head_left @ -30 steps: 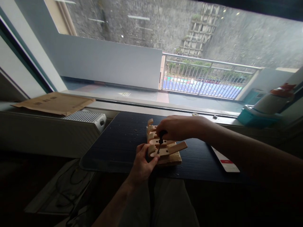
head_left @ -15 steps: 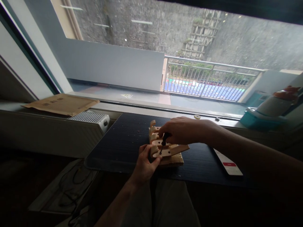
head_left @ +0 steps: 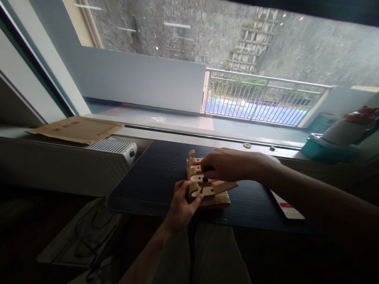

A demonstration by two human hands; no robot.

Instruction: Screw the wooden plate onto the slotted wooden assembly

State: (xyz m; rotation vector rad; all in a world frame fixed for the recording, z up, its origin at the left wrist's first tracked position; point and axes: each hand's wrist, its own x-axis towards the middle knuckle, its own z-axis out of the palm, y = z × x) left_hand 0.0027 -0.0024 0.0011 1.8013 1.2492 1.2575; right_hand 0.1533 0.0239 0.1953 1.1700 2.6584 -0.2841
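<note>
Near the front edge of the worktop [head_left: 142, 185], the left hand [head_left: 181, 199] is gripping the closest strip [head_left: 207, 191] on a wooden board [head_left: 217, 200]. Beyond, the right hand [head_left: 222, 162] is grasping a screwdriver [head_left: 205, 180], its tip meeting the strip. Screw-turning seems under way, probably calling for steady, straight pressure next.

Two hands, one left [head_left: 181, 203] and one right [head_left: 223, 163]. One screwdriver [head_left: 205, 180]. By the tabletop's [head_left: 142, 185] near edge, one wooden board [head_left: 216, 202] and at least three curved wooden hooks [head_left: 193, 188], partly hidden; right of these, one white card [head_left: 291, 211]. Past the far edge, one tape roll [head_left: 247, 145] and one teal box [head_left: 322, 149]. Past the left edge, one radiator [head_left: 65, 167] and one kraft envelope [head_left: 79, 131].
</note>
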